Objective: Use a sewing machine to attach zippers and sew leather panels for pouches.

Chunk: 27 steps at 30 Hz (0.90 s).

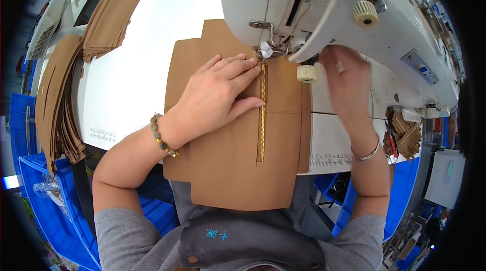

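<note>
Bright, even overhead light, nearly blown out on the white bench [131, 83]. Soft, faint shadows under the left hand [217, 96]. Slight motion blur on the right hand [347, 81]. Strong fisheye bending toward the rim, with black corners. Sharp in the centre, smeared at the edges.

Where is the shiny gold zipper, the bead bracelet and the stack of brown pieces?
gold zipper [262, 119], head view, middle of its teeth.
bead bracelet [161, 137], head view, beads on the left wrist.
stack of brown pieces [112, 15], head view, top sheet's middle.
</note>
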Tool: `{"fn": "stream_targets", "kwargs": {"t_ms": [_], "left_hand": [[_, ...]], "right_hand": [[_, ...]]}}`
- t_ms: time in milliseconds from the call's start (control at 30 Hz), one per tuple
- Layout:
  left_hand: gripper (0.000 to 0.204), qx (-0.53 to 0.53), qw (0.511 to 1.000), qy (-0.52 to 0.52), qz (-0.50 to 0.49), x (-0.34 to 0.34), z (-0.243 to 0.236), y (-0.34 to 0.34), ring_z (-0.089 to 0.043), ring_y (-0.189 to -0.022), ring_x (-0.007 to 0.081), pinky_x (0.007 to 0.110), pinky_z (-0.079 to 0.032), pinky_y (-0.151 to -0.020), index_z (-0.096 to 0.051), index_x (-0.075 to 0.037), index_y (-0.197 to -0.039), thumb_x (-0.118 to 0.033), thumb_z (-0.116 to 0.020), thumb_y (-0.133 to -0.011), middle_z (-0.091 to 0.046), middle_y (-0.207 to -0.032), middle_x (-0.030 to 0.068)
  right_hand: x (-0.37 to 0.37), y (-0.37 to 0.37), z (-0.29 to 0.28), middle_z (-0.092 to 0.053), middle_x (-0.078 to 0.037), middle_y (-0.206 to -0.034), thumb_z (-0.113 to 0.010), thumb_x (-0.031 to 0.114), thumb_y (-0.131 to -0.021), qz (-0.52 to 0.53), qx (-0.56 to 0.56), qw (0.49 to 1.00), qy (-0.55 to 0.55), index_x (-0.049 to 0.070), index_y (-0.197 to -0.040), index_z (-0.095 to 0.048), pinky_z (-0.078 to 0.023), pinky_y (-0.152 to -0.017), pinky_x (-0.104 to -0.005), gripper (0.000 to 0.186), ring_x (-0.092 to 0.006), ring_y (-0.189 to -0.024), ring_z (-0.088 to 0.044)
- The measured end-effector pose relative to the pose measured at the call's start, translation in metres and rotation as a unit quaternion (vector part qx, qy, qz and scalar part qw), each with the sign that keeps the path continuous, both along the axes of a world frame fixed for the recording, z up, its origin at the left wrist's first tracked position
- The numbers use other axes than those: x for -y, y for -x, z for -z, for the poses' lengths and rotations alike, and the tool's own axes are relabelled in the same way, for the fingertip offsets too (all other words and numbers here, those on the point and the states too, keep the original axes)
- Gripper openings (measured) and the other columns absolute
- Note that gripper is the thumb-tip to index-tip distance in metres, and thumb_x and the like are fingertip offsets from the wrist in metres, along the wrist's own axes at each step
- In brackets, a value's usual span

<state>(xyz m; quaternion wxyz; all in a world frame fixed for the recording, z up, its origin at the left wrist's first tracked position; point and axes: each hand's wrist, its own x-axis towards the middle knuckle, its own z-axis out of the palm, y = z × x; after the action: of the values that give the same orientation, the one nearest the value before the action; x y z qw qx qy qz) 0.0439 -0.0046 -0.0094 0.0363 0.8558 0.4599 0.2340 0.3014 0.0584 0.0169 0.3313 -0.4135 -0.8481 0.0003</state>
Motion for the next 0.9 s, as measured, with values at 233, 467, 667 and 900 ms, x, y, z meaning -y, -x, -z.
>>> {"fn": "stream_targets", "kwargs": {"t_ms": [233, 467, 667, 900], "left_hand": [[0.060, -0.016, 1.000, -0.013, 0.000, 0.001, -0.001, 0.001, -0.066, -0.118, 0.0326, 0.048, -0.050, -0.109, -0.070, 0.001, -0.130, -0.041, -0.079, -0.088, -0.069, -0.135, 0.0138], [0.061, -0.023, 1.000, -0.003, 0.000, 0.004, -0.001, 0.001, -0.065, -0.122, 0.0325, 0.051, -0.049, -0.111, -0.069, -0.001, -0.132, -0.043, -0.079, -0.088, -0.068, -0.137, 0.0122], [0.066, -0.018, 1.000, 0.007, -0.017, 0.012, -0.002, 0.002, -0.064, -0.124, 0.0347, 0.050, -0.049, -0.112, -0.065, 0.000, -0.135, -0.042, -0.080, -0.087, -0.065, -0.139, 0.0143], [0.077, 0.023, 0.999, 0.043, -0.022, 0.023, -0.001, -0.002, -0.059, -0.135, 0.0365, 0.044, -0.050, -0.111, -0.062, 0.002, -0.136, -0.046, -0.082, -0.079, -0.064, -0.139, 0.0160]], "right_hand": [[-0.008, 0.000, -0.007, -0.078, -0.008, -0.084, -0.073, 0.015, -0.096, -0.014, -0.148, 0.987, 0.060, 0.006, -0.101, -0.082, -0.051, -0.065, -0.0301, 0.014, -0.0200, -0.069, -0.070], [-0.006, -0.004, 0.001, -0.077, -0.011, -0.088, -0.073, 0.015, -0.095, -0.028, -0.184, 0.974, 0.128, 0.003, -0.104, -0.080, -0.055, -0.070, -0.0339, 0.017, -0.0256, -0.073, -0.070], [0.011, 0.011, 0.029, -0.072, -0.011, -0.099, -0.083, 0.039, -0.083, -0.173, 0.065, 0.982, 0.035, 0.007, -0.114, -0.075, -0.052, -0.100, -0.0482, 0.045, -0.0323, -0.106, -0.067], [0.017, 0.014, 0.033, -0.071, -0.009, -0.106, -0.082, 0.043, -0.081, -0.197, 0.088, 0.976, 0.019, 0.008, -0.113, -0.074, -0.042, -0.116, -0.0497, 0.048, -0.0304, -0.114, -0.064]]}}
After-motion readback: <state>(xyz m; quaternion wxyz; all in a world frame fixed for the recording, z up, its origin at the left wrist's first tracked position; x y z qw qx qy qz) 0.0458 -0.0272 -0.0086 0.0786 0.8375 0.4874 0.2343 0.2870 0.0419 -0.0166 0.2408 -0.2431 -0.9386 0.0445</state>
